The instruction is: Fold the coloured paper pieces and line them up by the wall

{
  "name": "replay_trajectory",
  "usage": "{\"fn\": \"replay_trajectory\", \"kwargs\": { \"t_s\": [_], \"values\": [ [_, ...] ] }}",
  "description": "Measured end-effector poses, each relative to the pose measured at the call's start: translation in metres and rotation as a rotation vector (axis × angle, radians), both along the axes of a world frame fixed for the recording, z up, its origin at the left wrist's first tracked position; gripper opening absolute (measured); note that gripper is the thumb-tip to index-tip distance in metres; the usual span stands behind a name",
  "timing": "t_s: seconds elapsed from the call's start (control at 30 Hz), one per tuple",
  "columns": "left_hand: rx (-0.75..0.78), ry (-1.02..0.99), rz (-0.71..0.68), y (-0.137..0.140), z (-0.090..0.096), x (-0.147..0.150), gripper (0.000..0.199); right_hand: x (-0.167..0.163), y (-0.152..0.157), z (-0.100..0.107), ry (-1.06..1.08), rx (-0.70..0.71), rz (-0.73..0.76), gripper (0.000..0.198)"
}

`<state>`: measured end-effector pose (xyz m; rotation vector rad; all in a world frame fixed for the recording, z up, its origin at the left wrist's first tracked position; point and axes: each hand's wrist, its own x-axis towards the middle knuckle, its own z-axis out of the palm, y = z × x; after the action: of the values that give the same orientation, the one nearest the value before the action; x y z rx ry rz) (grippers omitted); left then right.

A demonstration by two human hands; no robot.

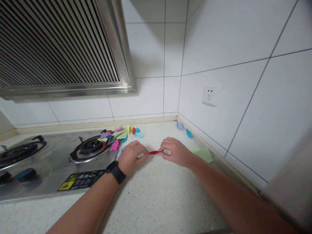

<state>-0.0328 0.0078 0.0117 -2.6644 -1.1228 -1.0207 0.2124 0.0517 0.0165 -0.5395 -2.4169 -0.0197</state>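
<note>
A small folded red paper (154,152) is stretched between my two hands, just above the speckled countertop (156,195). My left hand (133,156), with a dark watch on its wrist, pinches the paper's left end. At the opposite end, the fingertips of my right hand (173,151) are closed on it. Only the narrow middle of the paper shows; its ends are hidden by my fingers. Pale green paper (203,154) lies partly behind my right forearm.
Several colourful folded papers (119,135) are heaped at the right edge of the gas stove (56,162). Two small folded pieces, one purple (180,126) and one blue (188,133), lie by the right wall. A range hood (128,65) hangs above the stove.
</note>
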Motion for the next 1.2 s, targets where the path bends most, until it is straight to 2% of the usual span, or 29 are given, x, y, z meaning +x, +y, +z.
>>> {"fn": "replay_trajectory", "kwargs": {
  "t_s": [0.37,0.6,0.77,0.93,1.07,1.2],
  "values": [
    [-0.011,-0.041,0.030,0.002,0.001,-0.002,0.012,0.006,0.000,0.006,-0.023,-0.006,-0.057,0.002],
    [-0.110,-0.248,0.104,0.004,-0.003,0.000,0.017,0.011,0.002,0.009,0.074,-0.034,-0.091,0.007],
    [-0.143,-0.195,0.128,0.004,-0.005,-0.001,0.024,0.009,0.003,0.008,0.154,-0.174,-0.114,0.007],
    [-0.120,-0.296,0.132,0.005,-0.005,-0.003,0.023,0.005,0.000,0.005,0.246,-0.364,-0.108,0.010],
    [-0.093,-0.280,0.148,0.003,-0.003,-0.005,0.019,0.004,0.000,0.004,0.267,-0.423,-0.092,0.010],
    [-0.091,-0.258,0.163,0.004,-0.001,-0.006,0.019,0.005,0.003,0.001,0.241,-0.441,-0.104,0.020]
  ]
}}
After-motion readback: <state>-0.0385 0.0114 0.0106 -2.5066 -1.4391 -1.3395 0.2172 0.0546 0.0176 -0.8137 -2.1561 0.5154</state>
